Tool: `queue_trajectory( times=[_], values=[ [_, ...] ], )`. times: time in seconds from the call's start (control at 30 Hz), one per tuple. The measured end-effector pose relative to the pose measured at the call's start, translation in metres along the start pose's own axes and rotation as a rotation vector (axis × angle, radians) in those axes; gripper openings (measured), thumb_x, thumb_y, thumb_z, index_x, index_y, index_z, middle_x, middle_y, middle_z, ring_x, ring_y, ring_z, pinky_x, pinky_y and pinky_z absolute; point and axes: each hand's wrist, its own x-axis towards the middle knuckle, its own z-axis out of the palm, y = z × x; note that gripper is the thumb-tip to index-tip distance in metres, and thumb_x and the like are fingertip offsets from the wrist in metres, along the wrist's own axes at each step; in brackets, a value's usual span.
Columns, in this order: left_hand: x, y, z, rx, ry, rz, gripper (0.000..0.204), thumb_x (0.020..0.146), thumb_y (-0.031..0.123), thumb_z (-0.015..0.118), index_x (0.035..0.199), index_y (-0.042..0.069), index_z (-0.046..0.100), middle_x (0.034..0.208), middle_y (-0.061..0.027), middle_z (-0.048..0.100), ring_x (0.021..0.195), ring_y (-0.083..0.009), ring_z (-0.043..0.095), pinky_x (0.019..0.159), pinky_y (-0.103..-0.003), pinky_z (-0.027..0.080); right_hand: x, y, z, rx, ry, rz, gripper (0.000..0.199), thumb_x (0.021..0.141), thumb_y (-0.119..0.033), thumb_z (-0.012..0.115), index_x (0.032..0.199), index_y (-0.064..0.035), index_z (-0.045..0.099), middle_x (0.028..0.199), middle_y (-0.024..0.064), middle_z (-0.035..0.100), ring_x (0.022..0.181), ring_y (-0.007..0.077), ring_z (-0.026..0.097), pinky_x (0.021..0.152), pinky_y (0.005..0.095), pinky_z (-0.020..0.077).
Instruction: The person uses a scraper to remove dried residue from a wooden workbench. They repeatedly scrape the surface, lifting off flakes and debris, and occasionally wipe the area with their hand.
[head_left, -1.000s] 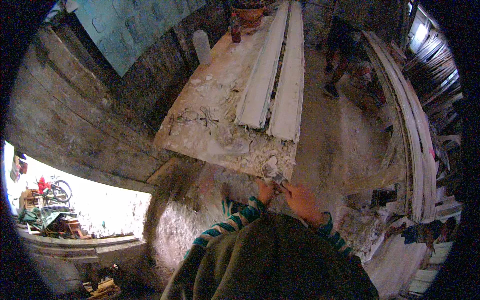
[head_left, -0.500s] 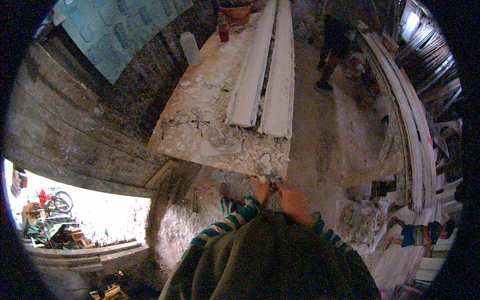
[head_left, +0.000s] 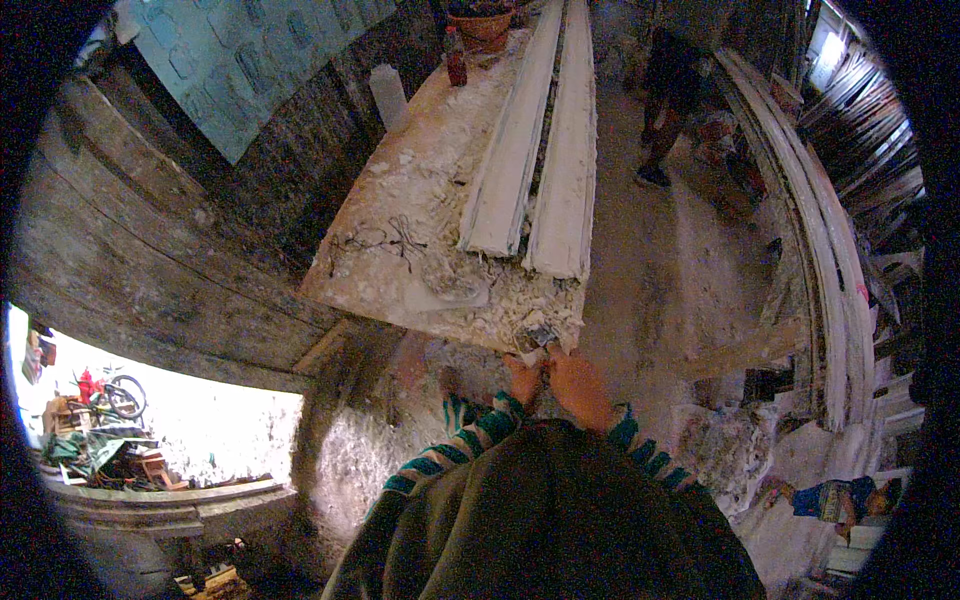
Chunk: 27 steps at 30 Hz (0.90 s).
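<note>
Shifted since prev. frame: view has tipped so the bench (head_left: 400, 260) sits higher and more central; both hands kept at its near edge, lower centre of frame. Item: small plaster-caked tool (head_left: 535, 340), prob. a scraper or blade, blurred, lying at the bench's near right corner amid white debris. Left hand (head_left: 523, 378): fingers curled round the tool's near end, grip closed on it as far as can be told. Right hand (head_left: 578, 385): just beside the left, touching the same tool, fingers bent; whether it clamps or only steadies, cannot tell. Step, by judgement: working or cleaning the tool at the bench edge; next move would call for a firm two-hand hold and care not to knock loose plaster off the lip. Pose: both forearms in striped cuffs rise from lower centre, wrists close together, elbows tucked. Also present: two long white mouldings (head_left: 545, 150) upper centre on the bench; white bottle (head_left: 389, 97) and red bottle (head_left: 456, 58) at the far end; another person's legs (head_left: 665, 110) upper right.
</note>
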Motion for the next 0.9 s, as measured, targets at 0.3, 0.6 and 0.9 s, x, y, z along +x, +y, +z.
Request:
queue_trajectory(
  times=[0.3,0.6,0.9],
  values=[
    [0.012,-0.017,-0.007,0.004,-0.102,0.018,0.037,0.096,0.023,0.049,0.124,0.000,0.040,0.102,-0.0129,0.063,0.083,-0.0234,0.062,0.069,-0.035,0.052,-0.004,-0.005,0.000,0.043,0.117,0.002,0.033,0.090,-0.021,0.048,0.119,-0.0084,0.057,0.093,0.0242,0.062,0.083,0.0434,0.061,0.073,0.0525,0.0495],
    [0.012,-0.012,-0.009,-0.018,-0.127,0.024,0.036,0.096,0.022,0.050,0.124,0.001,0.041,0.104,-0.0119,0.063,0.085,-0.0234,0.062,0.071,-0.036,0.052,-0.001,0.000,0.004,0.076,0.115,-0.022,0.034,0.089,-0.020,0.050,0.122,-0.0105,0.056,0.091,0.0247,0.062,0.078,0.0421,0.060,0.068,0.0517,0.0490],
    [0.012,-0.014,-0.013,-0.062,-0.196,0.034,0.035,0.095,0.021,0.051,0.124,0.001,0.043,0.106,-0.0108,0.062,0.087,-0.0233,0.062,0.072,-0.036,0.052,-0.001,0.004,0.007,-0.050,0.099,-0.102,0.030,0.089,-0.021,0.051,0.114,-0.0077,0.060,0.084,0.0239,0.063,0.080,0.0412,0.062,0.067,0.0513,0.0496]
  ],
)
